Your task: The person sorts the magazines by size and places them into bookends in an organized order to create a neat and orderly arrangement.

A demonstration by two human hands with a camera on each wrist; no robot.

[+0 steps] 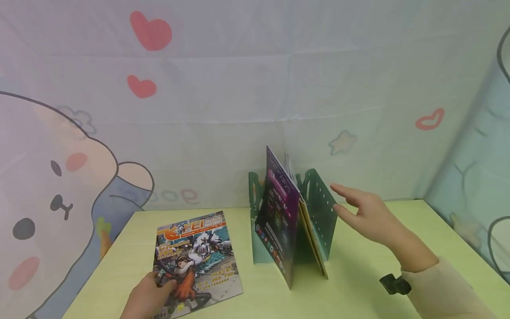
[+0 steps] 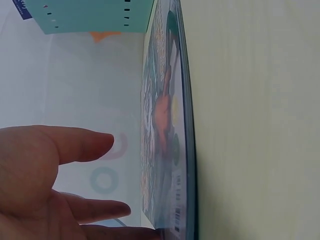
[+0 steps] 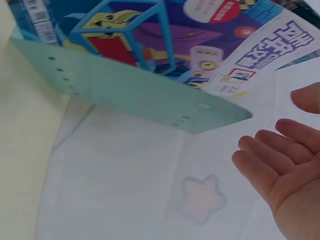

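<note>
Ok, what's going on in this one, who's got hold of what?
A person sits at a pale green table. Their left hand rests on the near edge of a comic magazine lying flat on it. The right hand is open, fingers straight, beside the right panel of a green book stand, holding nothing. Magazines lean upright in the stand, one with a dark purple cover.

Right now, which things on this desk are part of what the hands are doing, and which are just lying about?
In use:
left hand on the flat magazine
right hand open beside the green book stand
magazines leaning in the stand

Just there:
yellow-green desk
cartoon backdrop cloth
</note>
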